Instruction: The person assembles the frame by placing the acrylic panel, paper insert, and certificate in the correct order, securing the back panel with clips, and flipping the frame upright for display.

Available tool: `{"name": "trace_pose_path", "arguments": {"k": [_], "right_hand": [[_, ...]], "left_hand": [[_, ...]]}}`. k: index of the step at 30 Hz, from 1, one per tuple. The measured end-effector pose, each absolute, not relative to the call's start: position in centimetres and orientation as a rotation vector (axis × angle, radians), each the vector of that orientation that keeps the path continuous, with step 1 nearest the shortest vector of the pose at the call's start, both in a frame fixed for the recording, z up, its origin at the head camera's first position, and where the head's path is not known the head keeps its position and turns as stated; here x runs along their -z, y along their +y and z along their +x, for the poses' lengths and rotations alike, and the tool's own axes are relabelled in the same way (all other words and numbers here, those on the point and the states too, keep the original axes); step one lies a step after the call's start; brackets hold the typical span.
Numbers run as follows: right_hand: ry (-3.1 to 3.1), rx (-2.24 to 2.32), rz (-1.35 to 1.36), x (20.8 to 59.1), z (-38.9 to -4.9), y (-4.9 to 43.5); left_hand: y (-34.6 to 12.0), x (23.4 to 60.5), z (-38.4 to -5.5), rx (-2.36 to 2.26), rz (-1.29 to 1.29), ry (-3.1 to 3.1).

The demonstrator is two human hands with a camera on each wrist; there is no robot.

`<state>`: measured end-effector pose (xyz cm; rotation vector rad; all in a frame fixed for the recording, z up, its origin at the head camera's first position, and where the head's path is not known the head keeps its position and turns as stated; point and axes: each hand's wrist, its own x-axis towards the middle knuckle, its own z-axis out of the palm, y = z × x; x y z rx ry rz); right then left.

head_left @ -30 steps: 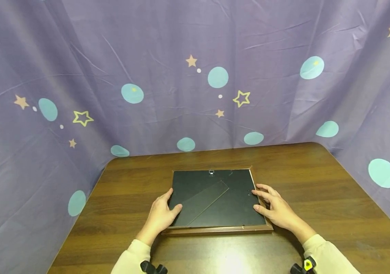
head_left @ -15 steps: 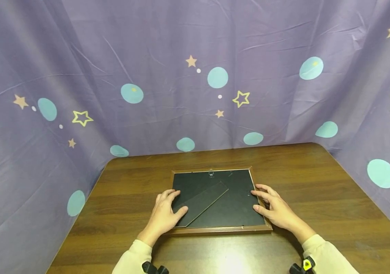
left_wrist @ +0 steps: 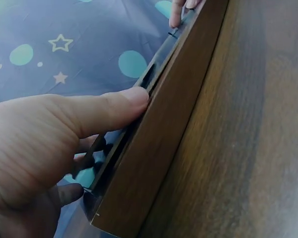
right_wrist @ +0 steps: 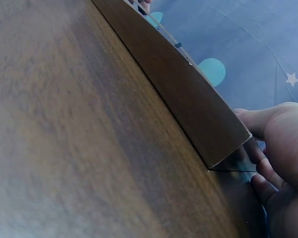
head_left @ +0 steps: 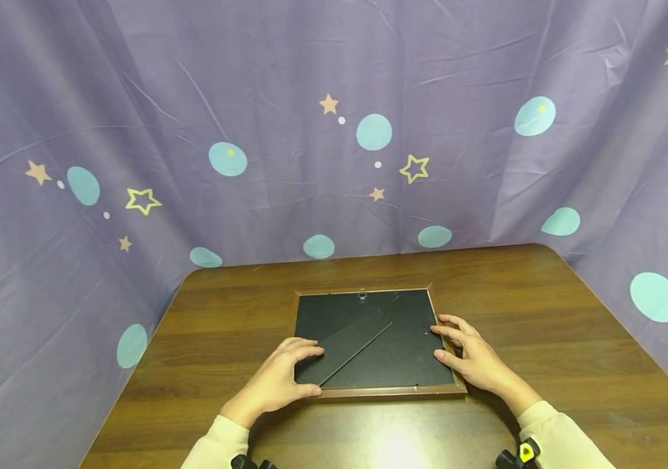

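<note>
A wooden picture frame (head_left: 389,393) lies face down on the table, its black backing board (head_left: 410,358) inside the rim. A slanted stand leg (head_left: 342,345) lies along the board. My left hand (head_left: 278,378) is at the near left corner, thumb on the near edge by the leg's lower end and fingertips over the board. In the left wrist view, the thumb (left_wrist: 114,106) presses along the rim; its other fingers are partly hidden. My right hand (head_left: 474,358) rests against the right edge, with thumb and a fingertip touching the board's margin.
The brown wood-grain table (head_left: 222,312) extends around the frame. A purple curtain (head_left: 281,130) with stars and dots hangs behind and at both sides. A small metal hanger (head_left: 362,296) sits at the board's far edge.
The board's left side has settled down into the frame, uncovering the left rim. My left hand has moved from the left edge to the near left corner. The right hand stays in place.
</note>
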<state>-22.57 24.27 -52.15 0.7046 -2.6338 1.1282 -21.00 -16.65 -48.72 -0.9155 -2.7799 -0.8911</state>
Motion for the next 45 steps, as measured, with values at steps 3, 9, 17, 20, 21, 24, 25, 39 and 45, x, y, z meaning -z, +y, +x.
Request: {"name": "trace_pose_path", "arguments": {"k": [3,9,17,20,21,24,25,39,45], "right_hand": [[-2.644,-1.133,0.701,52.1,-22.5,24.3],[-2.656,-1.124,0.695,52.2,-22.5,24.4],[-2.67,-1.128,0.685,52.2,-22.6,24.5],[-2.67,-1.112,0.683,52.2,-22.6,24.5],[-2.67,-1.103,0.681,52.2,-22.7,24.6],[-2.672,-1.098,0.676,52.2,-22.7,24.6],[-2.674,-1.095,0.674,52.2,-22.7,24.6],[-2.669,-1.1,0.69,52.3,-22.8,24.5],[-2.664,-1.102,0.696,52.2,-22.8,24.5]], "left_hand": [[-16.5,48.5,-20.9,0.958,-0.922,-2.723],[-16.2,47.7,-20.9,1.157,-0.853,-2.648],[-16.2,47.5,-21.2,1.336,-0.774,-2.629],[-16.1,47.5,-21.3,1.358,-0.762,-2.614],[-16.1,47.5,-21.3,1.367,-0.754,-2.611],[-15.9,47.2,-21.3,1.401,-0.719,-2.608],[-15.8,47.0,-21.2,1.42,-0.705,-2.606],[-15.9,47.2,-21.2,1.46,-0.67,-2.63],[-16.4,48.4,-21.2,1.116,-0.825,-2.737]]}}
